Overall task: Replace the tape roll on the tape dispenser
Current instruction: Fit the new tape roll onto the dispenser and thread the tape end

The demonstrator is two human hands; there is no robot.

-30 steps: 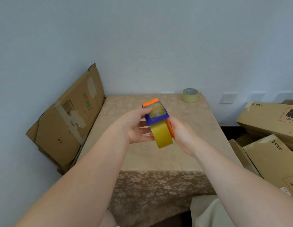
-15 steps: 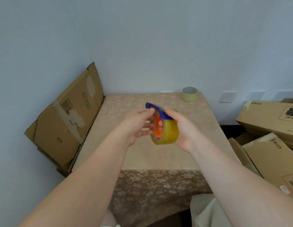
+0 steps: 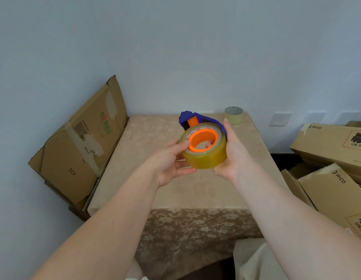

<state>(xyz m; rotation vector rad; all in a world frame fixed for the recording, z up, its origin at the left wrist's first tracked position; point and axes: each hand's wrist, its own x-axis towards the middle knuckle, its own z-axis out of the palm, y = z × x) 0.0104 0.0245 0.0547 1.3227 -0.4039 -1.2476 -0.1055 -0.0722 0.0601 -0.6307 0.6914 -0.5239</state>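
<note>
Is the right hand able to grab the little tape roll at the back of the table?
Probably not right now. The right hand is cupping the big tape roll on the dispenser. The little roll sits uncovered, so nothing else blocks it.

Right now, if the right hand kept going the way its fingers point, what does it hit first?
Likely the small tape roll at the table's far edge; the right hand points up toward it. Depth is unclear.
</note>
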